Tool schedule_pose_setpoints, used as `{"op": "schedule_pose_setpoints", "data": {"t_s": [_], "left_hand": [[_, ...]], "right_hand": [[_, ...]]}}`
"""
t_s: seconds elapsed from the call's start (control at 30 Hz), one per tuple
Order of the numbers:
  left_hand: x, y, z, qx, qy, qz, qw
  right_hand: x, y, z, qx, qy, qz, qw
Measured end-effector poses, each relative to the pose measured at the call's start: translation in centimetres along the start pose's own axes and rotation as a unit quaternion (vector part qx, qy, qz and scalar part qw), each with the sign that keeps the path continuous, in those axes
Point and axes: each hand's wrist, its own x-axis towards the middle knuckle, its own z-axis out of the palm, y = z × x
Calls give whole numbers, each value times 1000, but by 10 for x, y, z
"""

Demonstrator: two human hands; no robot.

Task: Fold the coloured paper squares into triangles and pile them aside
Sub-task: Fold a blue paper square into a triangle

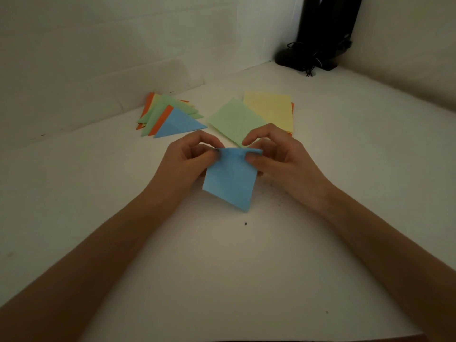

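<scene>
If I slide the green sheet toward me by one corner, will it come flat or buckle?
The green sheet looks like a thin single square, so it would probably bend rather than stay stiff. It lies flat on the smooth table and likely slides easily. Its near corner sits behind the hands, so lifting there looks awkward.

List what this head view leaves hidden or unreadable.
- Blue paper: top edge pinched under the fingers of left hand and right hand, so the fold state is unclear.
- Unfolded stack: sheet count hidden by the yellow top sheet.
- Triangle pile: count hidden by overlap.
</scene>
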Motion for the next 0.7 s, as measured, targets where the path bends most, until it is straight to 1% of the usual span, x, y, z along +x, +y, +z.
{"op": "schedule_pose_setpoints", "data": {"t_s": [0.1, 0.17, 0.23, 0.33, 0.53, 0.7], "left_hand": [[1, 0, -2, -6, 8, -7, 1000], [3, 0, -3, -52, 7, -26, 998], [4, 0, -3, -85, 1, -36, 996], [3, -2, -2, -47, 5, -26, 999], [1, -3, -2, 1, -26, -2, 1000], [-2, -2, 3, 21, -46, 16, 999]], "right_hand": [[-1, 1, 0, -22, -34, 12, 999], [-3, 1, 0, -11, -43, 29, 999], [-3, 1, 1, -18, -36, 22, 999], [-2, 3, 0, -54, -15, 8, 998], [0, 6, 3, -89, 52, 23, 994], [-1, 8, 10, -136, 43, 6, 990]]}}
